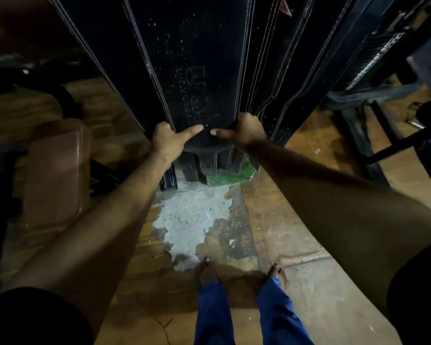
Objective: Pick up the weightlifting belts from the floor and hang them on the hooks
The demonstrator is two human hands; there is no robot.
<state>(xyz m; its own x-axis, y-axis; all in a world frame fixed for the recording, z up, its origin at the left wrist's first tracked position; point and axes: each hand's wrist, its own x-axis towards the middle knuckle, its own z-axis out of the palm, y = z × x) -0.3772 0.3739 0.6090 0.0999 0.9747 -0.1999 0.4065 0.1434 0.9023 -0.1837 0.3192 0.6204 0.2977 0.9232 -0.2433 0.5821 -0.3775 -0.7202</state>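
Several black weightlifting belts [199, 70] with white stitching are seen hanging side by side, filling the upper middle of the head view; narrow strap ends [209, 163] dangle just above the floor [271, 220]. The hooks are out of frame above, so it cannot be told how each belt is seated.

The front belt is held at its lower edge by both hands. The left hand [168, 139] is wrapped round the left edge, thumb laid flat across the face. The right hand [244, 131] is wrapped round the right edge, thumb likewise pointed inward. The thumb tips are nearly touching. Both grips are closed on the belt.

No belt is seen lying on the visible floor, which is worn, with a bare concrete patch [194, 215]. Bare feet [207, 270] are planted just below that patch. A brown padded bench [55, 170] is at the left, a dark machine frame [373, 120] at the right.

Judged stage: final straightening of a hung belt.

Risks noted:
- A downward or outward pull at the lower edge could lift the top off its hook; the seating cannot be checked from here.
- Neighbouring belts are touching; a sideways tug could drag one off.
- A dropped belt would fall near bare toes.
- Low light makes a poor seating easy to miss.
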